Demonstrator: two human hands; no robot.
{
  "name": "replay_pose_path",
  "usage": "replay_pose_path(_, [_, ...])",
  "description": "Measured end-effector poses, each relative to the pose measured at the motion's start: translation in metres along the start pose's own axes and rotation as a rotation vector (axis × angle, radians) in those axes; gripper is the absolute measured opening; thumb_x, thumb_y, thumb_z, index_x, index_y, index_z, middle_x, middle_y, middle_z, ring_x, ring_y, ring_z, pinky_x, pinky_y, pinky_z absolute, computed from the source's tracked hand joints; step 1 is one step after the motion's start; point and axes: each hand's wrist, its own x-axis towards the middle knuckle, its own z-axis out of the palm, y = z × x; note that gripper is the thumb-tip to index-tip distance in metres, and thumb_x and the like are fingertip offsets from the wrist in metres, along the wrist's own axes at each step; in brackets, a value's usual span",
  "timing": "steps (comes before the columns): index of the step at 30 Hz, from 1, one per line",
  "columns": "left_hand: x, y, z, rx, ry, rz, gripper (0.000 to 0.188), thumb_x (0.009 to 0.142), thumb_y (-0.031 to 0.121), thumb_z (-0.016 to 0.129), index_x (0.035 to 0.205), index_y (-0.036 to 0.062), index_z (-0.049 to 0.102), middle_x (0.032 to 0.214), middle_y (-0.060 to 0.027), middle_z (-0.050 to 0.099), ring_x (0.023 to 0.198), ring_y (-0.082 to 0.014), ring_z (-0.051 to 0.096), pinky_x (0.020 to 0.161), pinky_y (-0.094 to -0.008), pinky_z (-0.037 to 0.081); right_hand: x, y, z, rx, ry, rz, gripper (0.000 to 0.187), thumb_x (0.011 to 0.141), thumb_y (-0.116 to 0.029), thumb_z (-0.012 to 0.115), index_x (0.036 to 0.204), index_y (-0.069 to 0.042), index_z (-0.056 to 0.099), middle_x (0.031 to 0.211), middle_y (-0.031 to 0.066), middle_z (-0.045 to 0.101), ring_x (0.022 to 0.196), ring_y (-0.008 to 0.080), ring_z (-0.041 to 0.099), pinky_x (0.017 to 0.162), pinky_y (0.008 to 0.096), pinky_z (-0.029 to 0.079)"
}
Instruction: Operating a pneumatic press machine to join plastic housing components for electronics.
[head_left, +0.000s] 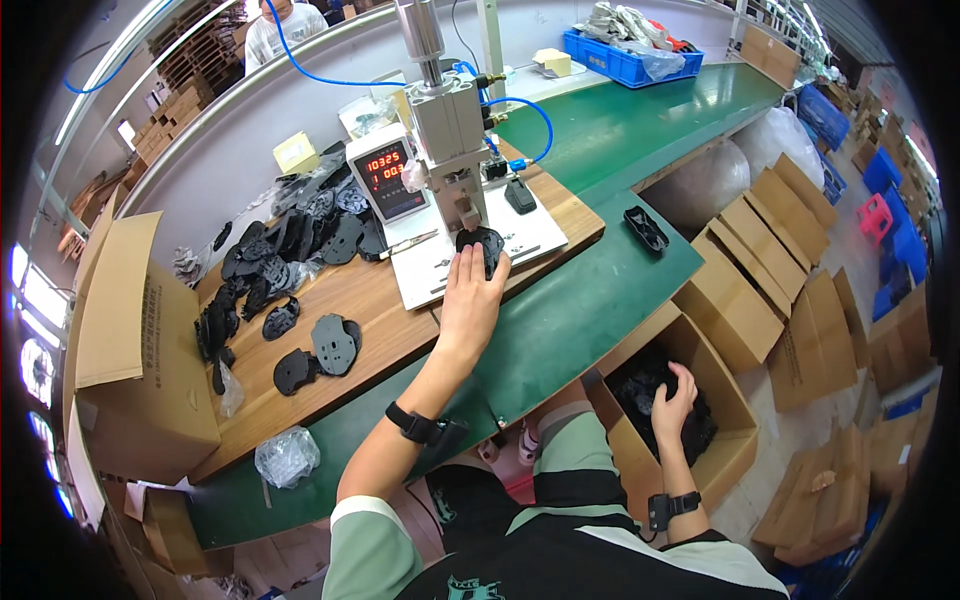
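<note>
– Left hand [474, 298] first: fingers close together, laid over the near side of the black part [488, 243] on the press [447, 120]. From the head view, can't tell whether it pinches or only steadies.

– And the right?

– Right hand [674, 402], half curled, a gap between thumb and fingers, over the carton [738, 440] at five o'clock from the part. Nothing seen in it; black pieces [643, 388] lie below.

– What worries you?

– Those left fingertips, just beside the press head. If it came down with them there, they could get nipped. And with attention split between two places, the part could slip askew.

– Anything else?

– Heap [300, 235] at nine: pieces mixed with plastic, so one might snag.

– Count for me.

– One press, one part under it, one readout [388, 178] at ten, one black shell [646, 230] at three, one blue crate [625, 68] at one. Two yellow blocks [295, 153], two wristbands [425, 428]. Near eight, loose pieces [334, 345]: at least three, overlapping. The heap and the carton's lot? Too tangled to count.
</note>
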Motion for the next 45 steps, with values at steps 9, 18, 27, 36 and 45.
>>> replay_pose_path(9, [0.005,0.004,-0.005,-0.084,-0.068,-0.027,0.059,0.09,-0.007,0.056,0.147,0.0082,0.055,0.148,-0.032,0.055,0.139,-0.0473,0.054,0.118,-0.0535,0.043,0.034,-0.323,-0.127,1.001,0.172,-1.163,0.015,0.086,-0.01,0.077,0.1,-0.006,0.078,0.099,0.0067,0.076,0.082,0.0182,0.068,0.072,0.0302,0.054])
replay_pose_path(18, [0.006,-0.003,-0.003,-0.132,-0.015,0.034,0.057,0.089,-0.007,0.058,0.145,0.006,0.054,0.147,-0.032,0.056,0.137,-0.0469,0.056,0.116,-0.0544,0.045,0.004,-0.345,-0.17,0.811,0.092,-1.081,0.006,0.102,-0.018,0.071,0.101,-0.022,0.067,0.102,-0.0076,0.066,0.092,0.0128,0.063,0.078,0.0316,0.048])
replay_pose_path(27, [0.0,-0.006,-0.001,-0.262,-0.002,-0.002,0.06,0.092,-0.006,0.055,0.152,0.0003,0.048,0.148,-0.028,0.057,0.14,-0.0425,0.055,0.12,-0.0508,0.041,0.033,-0.339,-0.099,0.813,-0.14,-1.039,0.036,0.08,-0.001,0.069,0.114,-0.009,0.079,0.115,0.0118,0.071,0.086,0.0254,0.067,0.073,0.0379,0.053])
replay_pose_path(36, [-0.005,-0.009,-0.003,-0.334,0.1,-0.125,0.077,0.081,-0.013,0.064,0.153,0.0021,0.043,0.142,-0.0228,0.05,0.126,-0.0427,0.06,0.105,-0.0471,0.053,0.088,-0.291,0.102,0.092,-0.205,-0.938,0.062,0.08,0.0,0.069,0.14,0.001,0.055,0.137,0.016,0.058,0.132,0.034,0.056,0.109,0.0474,0.041])
replay_pose_path(45, [-0.063,-0.074,-0.015,-0.303,0.284,-0.314,0.079,0.079,-0.002,0.069,0.153,0.0012,0.042,0.147,-0.0256,0.051,0.137,-0.0441,0.049,0.118,-0.0528,0.04,0.107,-0.316,0.142,-0.036,-0.189,-0.927,0.039,0.077,-0.003,0.073,0.115,-0.006,0.066,0.12,0.0071,0.066,0.114,0.0286,0.063,0.097,0.0446,0.047])
